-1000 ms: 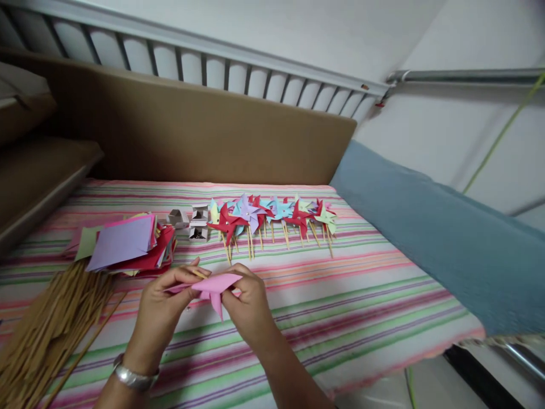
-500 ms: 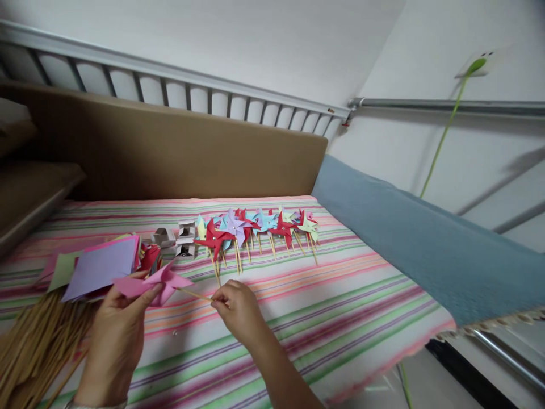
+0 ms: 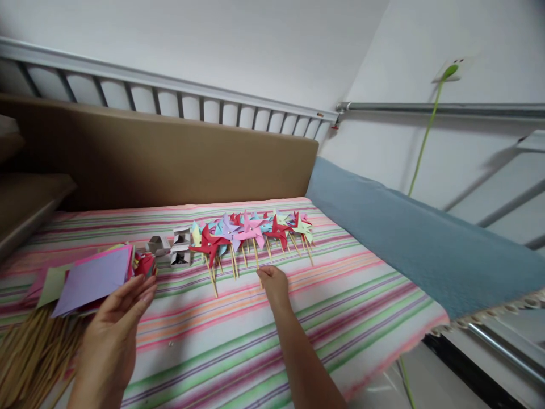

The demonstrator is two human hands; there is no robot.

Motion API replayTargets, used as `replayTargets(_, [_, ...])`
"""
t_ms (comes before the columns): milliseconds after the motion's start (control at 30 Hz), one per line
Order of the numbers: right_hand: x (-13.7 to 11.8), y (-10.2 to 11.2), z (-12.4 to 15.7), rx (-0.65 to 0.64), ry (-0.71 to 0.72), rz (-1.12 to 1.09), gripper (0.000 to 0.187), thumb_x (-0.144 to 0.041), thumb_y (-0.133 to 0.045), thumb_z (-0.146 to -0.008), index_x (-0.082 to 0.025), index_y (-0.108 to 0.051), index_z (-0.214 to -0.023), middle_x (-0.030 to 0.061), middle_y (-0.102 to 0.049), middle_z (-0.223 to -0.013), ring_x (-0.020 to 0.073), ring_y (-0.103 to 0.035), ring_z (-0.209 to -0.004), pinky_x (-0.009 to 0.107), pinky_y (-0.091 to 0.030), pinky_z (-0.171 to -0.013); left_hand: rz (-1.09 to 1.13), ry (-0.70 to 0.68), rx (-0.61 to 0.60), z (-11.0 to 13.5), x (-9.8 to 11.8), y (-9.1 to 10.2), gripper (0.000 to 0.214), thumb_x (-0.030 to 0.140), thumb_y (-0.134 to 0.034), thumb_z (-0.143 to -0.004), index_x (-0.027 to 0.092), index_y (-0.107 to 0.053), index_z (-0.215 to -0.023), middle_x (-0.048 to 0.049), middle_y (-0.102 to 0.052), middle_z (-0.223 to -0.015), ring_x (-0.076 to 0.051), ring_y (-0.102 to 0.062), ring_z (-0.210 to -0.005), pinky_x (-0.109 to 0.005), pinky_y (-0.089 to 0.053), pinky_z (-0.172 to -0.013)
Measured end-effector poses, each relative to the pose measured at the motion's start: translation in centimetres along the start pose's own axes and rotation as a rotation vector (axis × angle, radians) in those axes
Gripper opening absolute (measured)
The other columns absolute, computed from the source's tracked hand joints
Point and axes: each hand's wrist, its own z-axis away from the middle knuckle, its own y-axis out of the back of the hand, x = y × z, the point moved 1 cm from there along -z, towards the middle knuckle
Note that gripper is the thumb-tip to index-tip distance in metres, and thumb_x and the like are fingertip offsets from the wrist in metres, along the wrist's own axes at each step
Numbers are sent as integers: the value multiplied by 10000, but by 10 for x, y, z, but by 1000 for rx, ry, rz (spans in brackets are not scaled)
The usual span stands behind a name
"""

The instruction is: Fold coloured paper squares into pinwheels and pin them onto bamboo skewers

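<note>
A pink paper pinwheel (image 3: 249,228) lies over or just above the row of finished-looking pinwheels. My right hand (image 3: 273,282) pinches the lower end of its wooden stick. Red pinwheels (image 3: 209,244) and several purple, blue and pale green ones (image 3: 303,228) overlap along the row, sticks toward me. My left hand (image 3: 117,324) holds nothing, its fingers apart and slightly curled. It hovers in front of a stack of coloured paper sheets (image 3: 94,279), purple on top, and beside a bundle of thin wooden sticks (image 3: 38,352).
Small open white boxes (image 3: 181,246) stand between the paper stack and the pinwheels. A tiny object (image 3: 171,343) rests on the striped cloth (image 3: 204,363). Behind is a brown board (image 3: 183,165); a blue padded panel (image 3: 383,227) borders the right side.
My right hand has carried the pink pinwheel right and away from me to the row. My left hand has let go of it. The view has shifted slightly.
</note>
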Motion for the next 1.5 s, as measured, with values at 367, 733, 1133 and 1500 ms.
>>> replayTargets(367, [22, -8, -17, 68, -30, 41, 267, -407, -589, -637, -167, -702, -668, 17, -643, -508, 189, -587, -529, 286, -445, -515, -4, 11, 9, -2, -4, 3, 349, 186, -751, -614, 207, -658, -950, -41, -694, -986, -163, -635, -952, -209, -512, -834])
replayTargets(733, [25, -8, -21, 88, -21, 93, 309, -371, -584, -643, -149, -717, -813, 81, -720, -747, 235, -643, -708, 330, -483, -646, 55, -62, 45, 1, 9, 5, 348, 189, -769, -587, 185, -664, -919, -32, -706, -883, -158, -649, -827, -281, -508, -772])
replayTargets(1133, [-43, -38, 63, -150, 237, 81, 232, -348, -561, -760, -175, -689, -849, 57, -668, -778, 182, -595, -684, 300, -457, -647, 321, -422, 312, 8, 70, 40, 127, 154, -659, -705, 228, -650, -808, 32, -666, -778, -114, -621, -761, -335, -478, -870])
replayTargets(1500, [-159, -153, 93, -700, 969, 193, 261, -186, -603, -770, -220, -650, -1025, 86, -583, -1213, 229, -482, -1185, 416, -369, -995, 409, -475, 384, 12, 94, 66, 88, 155, -644, -713, 212, -641, -779, 35, -650, -746, -114, -611, -750, -339, -479, -847])
